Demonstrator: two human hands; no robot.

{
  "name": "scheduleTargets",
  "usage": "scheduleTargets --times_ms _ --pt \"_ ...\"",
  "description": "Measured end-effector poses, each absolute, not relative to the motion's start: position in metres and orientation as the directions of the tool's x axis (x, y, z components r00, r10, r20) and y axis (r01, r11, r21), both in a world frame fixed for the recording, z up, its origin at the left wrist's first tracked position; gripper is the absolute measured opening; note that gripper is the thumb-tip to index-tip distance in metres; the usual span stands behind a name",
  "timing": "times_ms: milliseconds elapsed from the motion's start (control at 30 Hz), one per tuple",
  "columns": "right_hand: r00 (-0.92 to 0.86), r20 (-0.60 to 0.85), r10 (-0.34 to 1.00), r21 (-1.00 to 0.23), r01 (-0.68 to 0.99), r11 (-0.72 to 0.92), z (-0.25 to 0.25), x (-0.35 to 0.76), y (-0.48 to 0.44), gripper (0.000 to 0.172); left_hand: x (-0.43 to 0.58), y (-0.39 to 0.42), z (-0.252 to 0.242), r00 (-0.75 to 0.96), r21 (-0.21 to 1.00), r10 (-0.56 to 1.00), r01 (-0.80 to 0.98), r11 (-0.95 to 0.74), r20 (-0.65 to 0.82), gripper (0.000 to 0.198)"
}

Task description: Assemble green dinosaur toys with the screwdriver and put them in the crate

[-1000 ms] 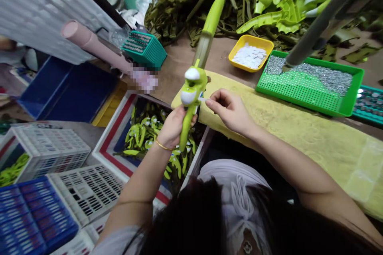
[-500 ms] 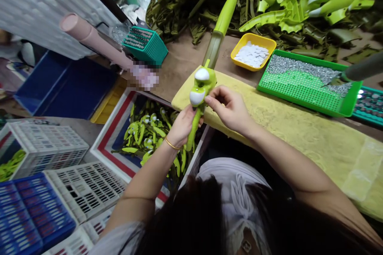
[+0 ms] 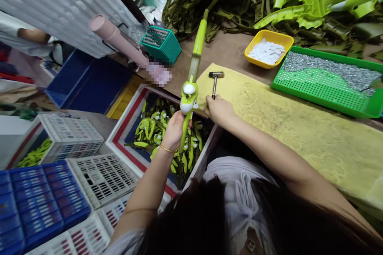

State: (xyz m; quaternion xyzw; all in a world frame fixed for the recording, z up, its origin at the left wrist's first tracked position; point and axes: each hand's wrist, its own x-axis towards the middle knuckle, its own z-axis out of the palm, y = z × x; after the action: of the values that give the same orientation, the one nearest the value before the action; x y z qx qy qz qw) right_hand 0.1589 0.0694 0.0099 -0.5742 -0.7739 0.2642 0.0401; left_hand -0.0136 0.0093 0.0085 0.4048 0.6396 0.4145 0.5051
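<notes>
My left hand (image 3: 174,130) is closed around a long lime-green and olive toy part (image 3: 189,97) with two rounded white areas. The part stands lengthwise away from me, its far end over the brown tabletop. A small white disc (image 3: 196,106) sticks out at its right side. My right hand (image 3: 220,110), just right of the toy part, is closed on the handle of a small hammer (image 3: 216,75). The hammer head lies over the yellow mat (image 3: 263,103); whether it touches the mat I cannot tell.
Below my left hand, a white-rimmed bin (image 3: 119,127) holds similar parts. A yellow dish (image 3: 290,40) of white discs and a green tray (image 3: 323,99) of metal pieces stand right. Teal stacked trays (image 3: 163,50), a pink cylinder (image 3: 116,40) and heaped olive parts (image 3: 191,4) lie beyond.
My right hand has left the toy part and taken hold of the hammer. A white disc now shows at the part's side. The view has shifted, and the toy part appears farther left.
</notes>
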Motion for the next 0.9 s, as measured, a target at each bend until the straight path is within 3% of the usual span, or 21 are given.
scheduleTargets --times_ms 167,333,400,467,567,667,767,900 --pt "-0.102 -0.163 0.981 -0.580 0.815 -0.012 0.010 0.213 0.053 0.051 -0.030 0.000 -0.005 -0.215 0.911 0.951 0.301 0.281 -0.223 0.055" --pt "-0.018 0.051 0.999 -0.826 0.562 0.052 -0.004 0.257 0.015 0.048 -0.043 -0.025 -0.018 -0.265 0.829 0.939 0.458 0.322 -0.219 0.049" --pt "0.007 0.103 0.995 -0.856 0.510 0.085 -0.007 0.260 -0.002 0.044 -0.047 -0.039 -0.020 -0.279 0.692 0.941 0.642 0.330 -0.190 0.050" --pt "0.015 0.190 0.982 -0.850 0.504 0.156 -0.008 0.256 -0.016 0.041 -0.051 -0.053 -0.020 -0.263 0.481 0.952 0.821 0.306 -0.157 0.054" --pt "-0.028 0.313 0.949 -0.783 0.558 0.275 -0.009 0.241 -0.030 0.044 -0.057 -0.065 -0.023 -0.215 0.263 0.968 0.934 0.243 -0.130 0.054" --pt "-0.110 0.118 0.987 -0.662 0.732 0.160 -0.015 0.227 -0.038 0.047 -0.064 -0.068 -0.029 -0.164 0.176 0.980 0.967 0.183 -0.114 0.050" --pt "-0.117 -0.099 0.988 -0.579 0.814 0.038 -0.021 0.223 -0.042 0.049 -0.071 -0.064 -0.034 -0.128 0.181 0.986 0.973 0.146 -0.109 0.047" --pt "-0.096 0.018 0.995 -0.672 0.736 0.083 -0.018 0.235 -0.037 0.049 -0.085 -0.052 -0.036 -0.122 0.237 0.983 0.960 0.153 -0.139 0.050"
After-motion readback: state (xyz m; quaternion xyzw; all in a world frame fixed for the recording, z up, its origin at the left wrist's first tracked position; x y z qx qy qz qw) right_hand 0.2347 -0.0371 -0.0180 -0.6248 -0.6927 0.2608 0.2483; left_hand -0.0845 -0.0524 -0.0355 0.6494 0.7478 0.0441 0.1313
